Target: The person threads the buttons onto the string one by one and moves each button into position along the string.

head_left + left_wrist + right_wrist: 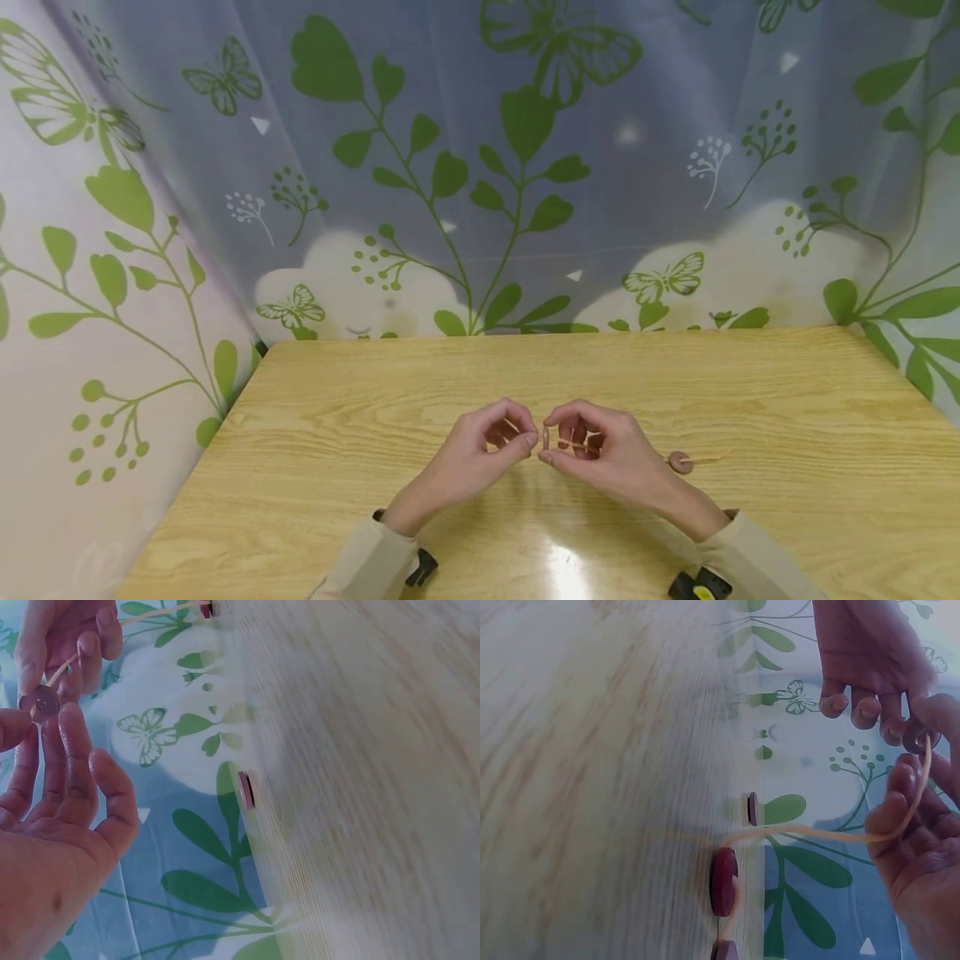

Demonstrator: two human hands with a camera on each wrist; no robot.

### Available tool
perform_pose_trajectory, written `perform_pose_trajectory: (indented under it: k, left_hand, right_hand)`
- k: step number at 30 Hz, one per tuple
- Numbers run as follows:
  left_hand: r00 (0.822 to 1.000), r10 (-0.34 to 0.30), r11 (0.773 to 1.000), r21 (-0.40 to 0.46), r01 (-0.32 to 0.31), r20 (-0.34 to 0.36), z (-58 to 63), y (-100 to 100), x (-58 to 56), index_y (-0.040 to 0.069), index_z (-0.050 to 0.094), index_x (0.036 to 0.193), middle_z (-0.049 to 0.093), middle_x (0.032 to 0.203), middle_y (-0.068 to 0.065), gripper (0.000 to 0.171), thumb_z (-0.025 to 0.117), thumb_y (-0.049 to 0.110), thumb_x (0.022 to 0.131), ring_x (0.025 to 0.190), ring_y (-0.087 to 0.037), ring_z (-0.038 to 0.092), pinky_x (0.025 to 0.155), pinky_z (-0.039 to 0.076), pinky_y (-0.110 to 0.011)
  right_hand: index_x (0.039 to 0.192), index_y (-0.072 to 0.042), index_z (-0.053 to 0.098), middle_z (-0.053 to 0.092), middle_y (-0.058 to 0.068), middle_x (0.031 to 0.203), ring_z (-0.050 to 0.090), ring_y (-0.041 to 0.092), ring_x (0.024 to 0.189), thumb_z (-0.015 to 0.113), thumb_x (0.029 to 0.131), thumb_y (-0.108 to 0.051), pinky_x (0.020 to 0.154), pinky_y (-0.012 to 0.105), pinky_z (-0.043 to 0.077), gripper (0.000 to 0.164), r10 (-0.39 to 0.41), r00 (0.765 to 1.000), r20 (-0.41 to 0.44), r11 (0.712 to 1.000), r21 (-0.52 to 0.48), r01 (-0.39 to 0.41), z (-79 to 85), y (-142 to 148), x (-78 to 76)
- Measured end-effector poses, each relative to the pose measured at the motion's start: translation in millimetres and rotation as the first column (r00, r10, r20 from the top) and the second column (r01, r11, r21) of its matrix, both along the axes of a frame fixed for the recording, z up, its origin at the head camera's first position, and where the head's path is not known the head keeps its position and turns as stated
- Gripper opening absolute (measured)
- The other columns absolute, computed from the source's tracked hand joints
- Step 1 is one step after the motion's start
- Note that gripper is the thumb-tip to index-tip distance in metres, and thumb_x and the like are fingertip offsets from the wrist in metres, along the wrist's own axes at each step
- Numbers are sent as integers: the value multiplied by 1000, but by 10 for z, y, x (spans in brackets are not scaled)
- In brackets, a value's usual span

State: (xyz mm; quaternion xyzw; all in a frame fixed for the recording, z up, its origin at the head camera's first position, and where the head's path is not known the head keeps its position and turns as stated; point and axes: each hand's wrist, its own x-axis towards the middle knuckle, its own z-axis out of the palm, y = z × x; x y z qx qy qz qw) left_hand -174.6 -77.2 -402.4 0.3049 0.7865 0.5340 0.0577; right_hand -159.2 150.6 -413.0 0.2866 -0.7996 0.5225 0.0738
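Observation:
A brown button point(546, 438) stands on edge between the thumb and forefinger of my right hand point(611, 446). An orange cord point(802, 831) runs from this button past the right fingers to a dark red button point(724, 881) on the table. At the other face of the held button, my left hand point(491, 446) pinches the short cord end with thumb and forefinger. The left wrist view shows the held button's face point(41, 703) with its holes, the cord passing at it. The other left fingers are loosely bent.
On the wooden table point(360, 375), a threaded button point(680, 462) lies right of my right wrist, with a cord tail. A separate button point(246, 791) shows in the left wrist view. A patterned curtain point(420, 167) hangs along the table's back and left sides.

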Motion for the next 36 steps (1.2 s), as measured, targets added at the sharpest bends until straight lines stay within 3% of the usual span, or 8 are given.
perform_pose_trajectory:
  k: [6,15,25,31,36]
  left_hand:
    - [1000,8,1000,6,-8,11,-6,-60,1,12,65,105,70,112,-10,6,64,17,101,91,-13,68,83,56,-29]
    - [999,39,999,-2,-39,27,-14,-88,9,13,65,102,69,130,-9,4,65,16,99,98,-21,70,85,57,-30]
    - [999,47,999,-4,-47,10,-23,-132,-1,14,65,101,70,132,-12,3,65,17,100,104,-17,71,84,57,-27]
    - [999,42,999,14,-43,10,-25,-157,-8,12,65,101,71,131,-10,4,65,16,99,116,-29,70,82,58,-27]
    - [999,43,999,22,-43,15,-7,-169,-8,12,64,102,72,131,-6,4,64,16,100,109,-33,72,81,58,-26]
  right_hand:
    - [109,-19,70,71,-7,94,62,4,73,83,86,-13,52,23,51,27,-29,999,-24,999,27,30,-6,-5,-10]
    - [114,-18,71,75,1,101,66,4,79,81,88,-11,66,26,58,29,-16,997,-70,999,30,18,-22,17,-12]
    - [112,-15,73,77,3,100,70,6,87,80,88,-8,77,31,60,26,-4,993,-116,999,43,9,-35,45,-30]
    - [112,-16,72,76,-1,104,71,6,89,79,88,-8,78,31,61,26,11,995,-103,999,44,-6,-40,54,-31]
    - [112,-16,72,76,-3,104,70,6,89,79,88,-8,78,32,61,26,30,994,-104,999,45,-25,-42,55,-28]
